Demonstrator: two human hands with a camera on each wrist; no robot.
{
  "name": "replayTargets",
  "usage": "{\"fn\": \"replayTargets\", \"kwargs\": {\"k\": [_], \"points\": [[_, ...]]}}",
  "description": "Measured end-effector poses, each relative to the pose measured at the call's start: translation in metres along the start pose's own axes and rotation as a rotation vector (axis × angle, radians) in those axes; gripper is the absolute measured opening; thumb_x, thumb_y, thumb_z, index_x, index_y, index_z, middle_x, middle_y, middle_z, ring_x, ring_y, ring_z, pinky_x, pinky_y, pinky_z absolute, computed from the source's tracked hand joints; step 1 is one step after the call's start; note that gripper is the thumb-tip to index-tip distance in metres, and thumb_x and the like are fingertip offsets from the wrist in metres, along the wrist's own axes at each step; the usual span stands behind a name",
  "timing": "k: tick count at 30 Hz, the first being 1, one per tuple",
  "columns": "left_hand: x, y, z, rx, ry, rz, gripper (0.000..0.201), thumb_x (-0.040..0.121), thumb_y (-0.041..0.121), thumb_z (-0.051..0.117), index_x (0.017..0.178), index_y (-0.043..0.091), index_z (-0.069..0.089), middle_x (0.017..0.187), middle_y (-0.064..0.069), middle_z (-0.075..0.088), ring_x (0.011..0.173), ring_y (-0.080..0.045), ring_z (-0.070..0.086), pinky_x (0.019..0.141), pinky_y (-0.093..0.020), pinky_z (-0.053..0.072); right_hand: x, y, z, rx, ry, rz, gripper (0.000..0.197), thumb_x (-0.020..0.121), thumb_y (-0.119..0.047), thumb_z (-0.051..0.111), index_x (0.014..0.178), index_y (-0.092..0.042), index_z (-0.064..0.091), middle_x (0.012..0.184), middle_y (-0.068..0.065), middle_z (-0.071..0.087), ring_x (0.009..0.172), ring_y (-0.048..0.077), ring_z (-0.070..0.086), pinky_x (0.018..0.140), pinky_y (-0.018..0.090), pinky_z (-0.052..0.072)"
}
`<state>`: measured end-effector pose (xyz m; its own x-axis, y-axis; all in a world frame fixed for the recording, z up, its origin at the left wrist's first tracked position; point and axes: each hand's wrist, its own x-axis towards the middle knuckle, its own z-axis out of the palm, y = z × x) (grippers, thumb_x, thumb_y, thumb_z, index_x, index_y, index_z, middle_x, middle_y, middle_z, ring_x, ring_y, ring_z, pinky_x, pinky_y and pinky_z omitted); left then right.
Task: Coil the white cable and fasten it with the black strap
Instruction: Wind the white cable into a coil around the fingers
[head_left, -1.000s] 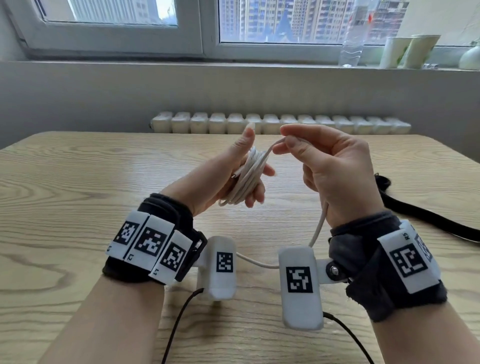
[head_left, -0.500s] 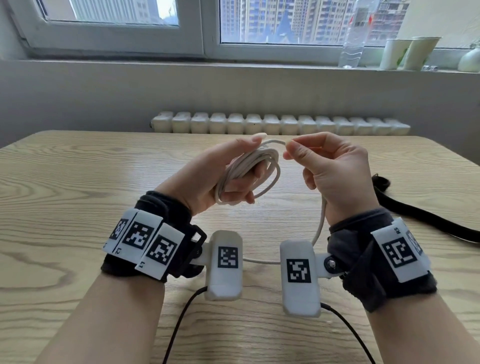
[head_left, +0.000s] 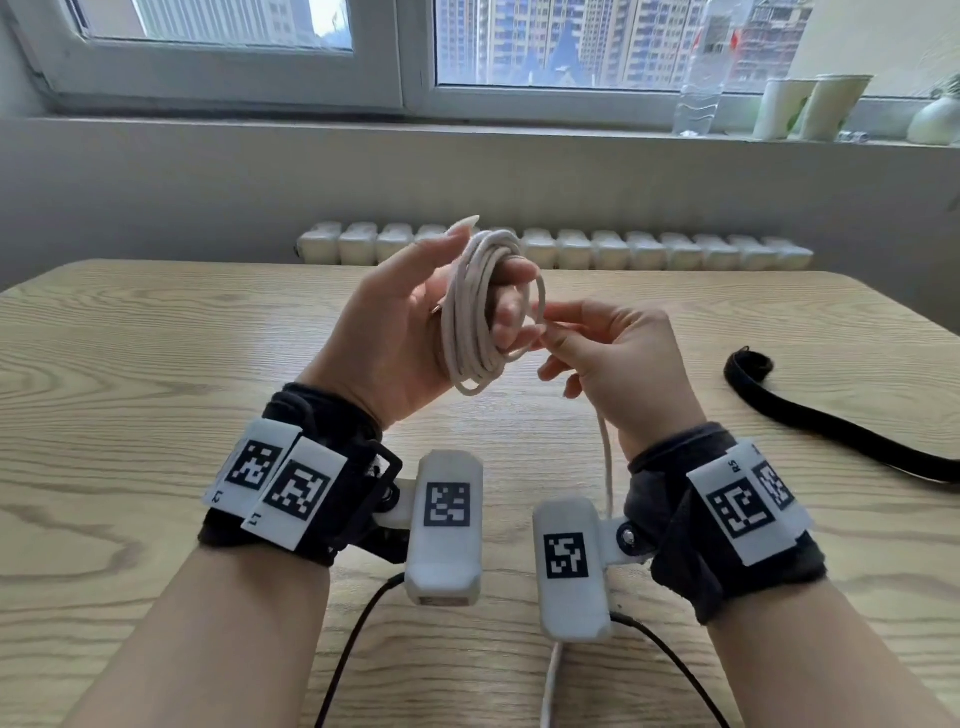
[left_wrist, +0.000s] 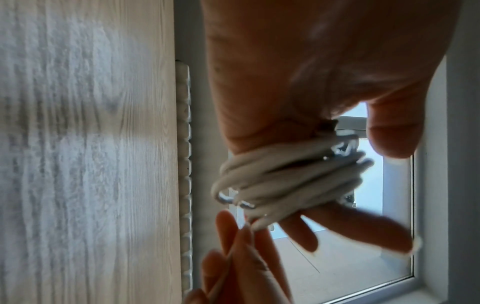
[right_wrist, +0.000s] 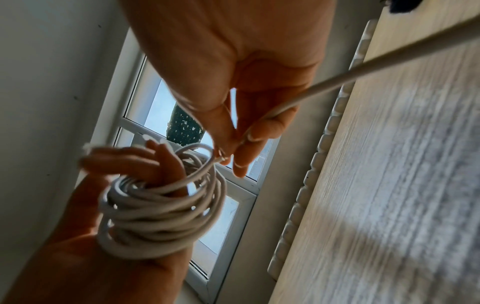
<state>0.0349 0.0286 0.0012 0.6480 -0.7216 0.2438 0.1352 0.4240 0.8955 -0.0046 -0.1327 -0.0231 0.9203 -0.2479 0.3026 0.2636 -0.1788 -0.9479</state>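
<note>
Above wooden table (head_left: 156, 364), wristband tags (head_left: 748, 506) read "R5".

left hand (head_left: 410, 322) raised with coil, right hand (head_left: 618, 358) lowered beside white cable (head_left: 478, 312)

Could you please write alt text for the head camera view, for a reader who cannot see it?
A person's left hand holds a coil of thin white cable wound round its fingers, while the right hand pinches the loose strand beside it. A long black fabric strap lies untouched on the light wooden table to the right.

White cable (head_left: 475, 312), black strap (head_left: 831, 421), wood-grain table (head_left: 130, 364)
</note>
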Motion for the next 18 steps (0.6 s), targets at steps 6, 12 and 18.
{"fn": "replayTargets", "kwargs": {"k": [6,12,18], "points": [[-0.003,0.000,0.005,-0.162,0.034,0.009,0.066,0.090,0.047,0.038,0.127,-0.008,0.048,0.126,-0.022,0.060,0.118,-0.031,0.058,0.106,-0.040,0.040,0.000,0.003,0.000,-0.055,-0.164,0.112,0.027,0.087,0.001,0.061,0.110,-0.010,0.068,0.083,0.004,0.074,0.061,0.006,0.065,0.053,0.017,0.049],[-0.002,0.004,0.001,-0.218,0.148,0.063,0.070,0.089,0.047,0.041,0.133,-0.007,0.037,0.134,-0.022,0.053,0.124,-0.031,0.053,0.108,-0.041,0.037,-0.005,0.003,0.007,-0.039,-0.283,0.171,0.032,0.085,0.007,0.062,0.113,-0.008,0.066,0.083,0.007,0.074,0.061,0.009,0.067,0.061,0.020,0.056],[-0.001,0.005,0.000,-0.208,0.247,0.095,0.065,0.090,0.047,0.040,0.129,-0.004,0.041,0.133,-0.020,0.055,0.122,-0.029,0.055,0.108,-0.039,0.038,-0.008,0.001,0.010,-0.073,-0.361,0.177,0.028,0.081,0.004,0.068,0.106,-0.007,0.068,0.076,0.008,0.073,0.061,0.011,0.066,0.064,0.023,0.057]]}}
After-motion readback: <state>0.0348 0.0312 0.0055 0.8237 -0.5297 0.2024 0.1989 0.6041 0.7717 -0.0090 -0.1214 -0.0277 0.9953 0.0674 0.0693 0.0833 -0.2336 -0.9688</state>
